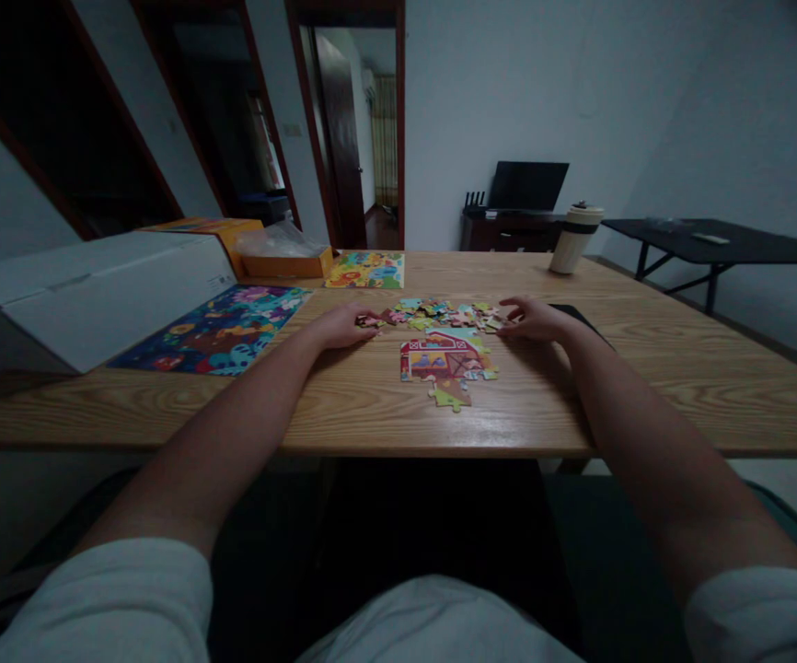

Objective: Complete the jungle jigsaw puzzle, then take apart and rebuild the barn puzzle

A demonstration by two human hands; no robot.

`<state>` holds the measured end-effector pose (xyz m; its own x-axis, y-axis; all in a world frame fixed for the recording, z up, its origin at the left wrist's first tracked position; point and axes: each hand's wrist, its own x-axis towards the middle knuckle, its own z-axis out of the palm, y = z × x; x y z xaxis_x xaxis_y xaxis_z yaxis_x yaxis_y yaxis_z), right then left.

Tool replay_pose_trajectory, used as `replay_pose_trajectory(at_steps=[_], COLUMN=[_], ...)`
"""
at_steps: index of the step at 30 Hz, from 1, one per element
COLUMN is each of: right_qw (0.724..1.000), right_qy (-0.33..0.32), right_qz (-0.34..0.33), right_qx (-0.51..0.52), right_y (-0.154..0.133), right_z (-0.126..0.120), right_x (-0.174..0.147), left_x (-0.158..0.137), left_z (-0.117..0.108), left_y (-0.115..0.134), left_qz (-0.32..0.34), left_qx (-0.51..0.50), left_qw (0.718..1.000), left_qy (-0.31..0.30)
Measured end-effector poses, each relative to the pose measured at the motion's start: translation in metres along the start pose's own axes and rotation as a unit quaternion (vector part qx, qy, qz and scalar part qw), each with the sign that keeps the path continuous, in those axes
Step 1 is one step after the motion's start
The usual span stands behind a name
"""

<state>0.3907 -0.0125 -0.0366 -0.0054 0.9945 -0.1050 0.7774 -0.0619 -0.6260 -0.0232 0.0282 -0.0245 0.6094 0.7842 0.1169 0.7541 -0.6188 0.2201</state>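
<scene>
A partly joined jigsaw puzzle (440, 359) with a red barn picture lies flat on the table before me. Just behind it spreads a heap of loose puzzle pieces (433, 313). At the heap's left end is my left hand (347, 326), its fingers curved and apart around a few pieces on the table; whether it grips any is hard to see. My right hand (537, 319) rests at the right end, with fingers apart and fingertips by the outermost pieces. No piece is lifted.
A white box (109, 285) stands at the left, behind a dark blue picture sheet (225, 331). Further back are an orange box (288, 265) with clear plastic and a yellow picture sheet (363, 271). A cup (576, 241) stands back right; a dark flat object (578, 318) lies beyond my right forearm.
</scene>
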Motion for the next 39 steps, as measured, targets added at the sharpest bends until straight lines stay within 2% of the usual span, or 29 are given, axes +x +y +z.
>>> replay_pose_trajectory(at_steps=[4,7,11,16,19,23,26,29,34,39], right_qw=[0.999,0.996,0.986,0.965,0.959,0.936,0.918,0.923,0.937,0.940], right_qy=[0.019,0.033,0.044,-0.001,-0.032,-0.127,-0.176,-0.195,-0.162,-0.142], right_qz=[-0.031,-0.087,-0.159,-0.263,-0.282,-0.319,-0.335,-0.316,-0.302,-0.304], right_qx=[0.007,0.001,-0.009,0.001,-0.002,-0.074,-0.118,-0.103,-0.065,-0.066], right_y=[0.000,-0.007,-0.020,-0.044,-0.065,-0.084,-0.081,-0.064,-0.039,-0.038], right_z=[0.001,0.004,0.010,0.016,0.015,0.010,0.012,0.020,0.033,0.035], right_x=[0.002,-0.001,-0.011,-0.028,-0.045,-0.076,-0.098,-0.113,-0.120,-0.123], left_x=[-0.001,-0.002,-0.004,-0.006,-0.007,-0.009,-0.009,-0.008,-0.006,-0.006], left_z=[0.000,-0.002,-0.006,-0.003,0.005,0.010,0.008,0.007,0.008,0.009], left_y=[0.004,0.011,0.020,0.038,0.056,0.074,0.076,0.073,0.072,0.072], left_qz=[-0.017,-0.016,0.001,0.011,0.069,0.147,0.153,0.141,0.149,0.161], left_qx=[-0.002,-0.012,-0.015,-0.017,-0.031,0.000,0.006,0.006,0.000,0.000], left_qw=[1.000,0.999,0.999,1.000,0.997,0.989,0.988,0.990,0.987,0.985], left_qy=[0.025,0.046,0.035,0.022,0.008,-0.009,-0.025,-0.028,-0.064,-0.066])
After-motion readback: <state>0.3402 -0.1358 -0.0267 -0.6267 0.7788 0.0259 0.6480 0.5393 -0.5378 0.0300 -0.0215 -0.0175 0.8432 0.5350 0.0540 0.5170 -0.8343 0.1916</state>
